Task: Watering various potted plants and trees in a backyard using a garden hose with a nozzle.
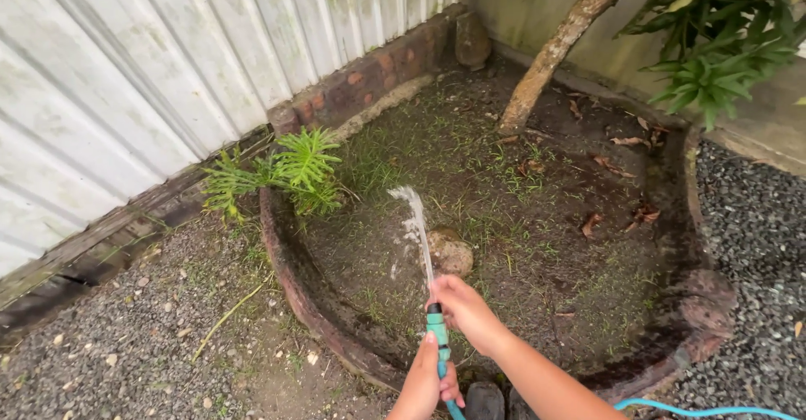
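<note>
two bare forearms, no sleeves, hands (453,344) ungloved

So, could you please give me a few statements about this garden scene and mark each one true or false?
1. Both hands are on the green hose nozzle: the left hand low, the right hand near the tip. True.
2. Water sprays out over the garden bed. True.
3. The hose is red. False: it is light blue-green.
4. The fern grows at the bed's right edge. False: it is at the left, near the white fence.
5. A stone lies in the bed. True.
</note>
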